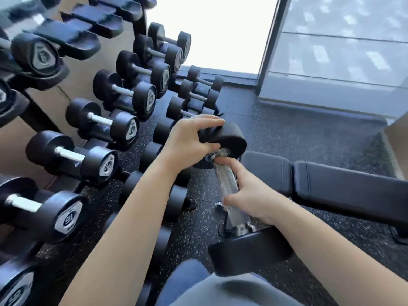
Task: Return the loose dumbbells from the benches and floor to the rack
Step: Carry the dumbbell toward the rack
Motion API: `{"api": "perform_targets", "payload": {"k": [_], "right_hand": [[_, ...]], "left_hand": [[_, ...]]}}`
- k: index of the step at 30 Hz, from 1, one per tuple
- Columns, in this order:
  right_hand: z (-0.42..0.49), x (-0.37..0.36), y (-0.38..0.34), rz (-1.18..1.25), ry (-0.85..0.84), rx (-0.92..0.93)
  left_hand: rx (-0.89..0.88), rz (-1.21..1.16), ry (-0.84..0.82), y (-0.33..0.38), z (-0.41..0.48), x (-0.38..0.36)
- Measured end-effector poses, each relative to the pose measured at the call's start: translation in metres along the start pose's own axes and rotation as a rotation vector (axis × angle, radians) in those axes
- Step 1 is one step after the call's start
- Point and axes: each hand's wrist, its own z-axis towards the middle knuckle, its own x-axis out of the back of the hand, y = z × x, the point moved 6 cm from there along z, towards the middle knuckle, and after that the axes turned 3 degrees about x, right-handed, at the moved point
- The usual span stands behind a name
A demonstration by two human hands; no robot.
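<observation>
L hand (191, 138), R hand (250, 196) hold dumbbell (228, 138) btwn rack (72, 38) & bench (335, 184).

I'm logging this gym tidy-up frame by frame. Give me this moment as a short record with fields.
held item: dumbbell, carried in both hands, clear of the floor
left hand: grips the dumbbell's far head from above
right hand: curled round the knurled handle
rack: on the left, some upper cradles empty
racked dumbbells: fill the lower rows
bench: on the right
status: dumbbell not yet on the rack
</observation>
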Motion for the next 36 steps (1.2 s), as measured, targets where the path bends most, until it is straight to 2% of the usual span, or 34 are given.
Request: {"api": "perform_targets", "payload": {"k": [8, 15, 24, 36], "right_hand": [[0.075, 0.043, -0.007, 0.059, -0.068, 0.014], [0.156, 0.073, -0.015, 0.049, -0.099, -0.008], [0.291, 0.093, -0.06, -0.001, -0.12, -0.012], [0.394, 0.095, -0.11, -0.012, -0.221, 0.029]], "left_hand": [[0.051, -0.009, 0.004, -0.022, 0.08, -0.007], [0.089, -0.051, 0.009, -0.069, 0.15, -0.003], [0.146, -0.06, 0.026, -0.144, 0.261, 0.043], [0.182, -0.039, 0.098, -0.206, 0.331, 0.099]]}}
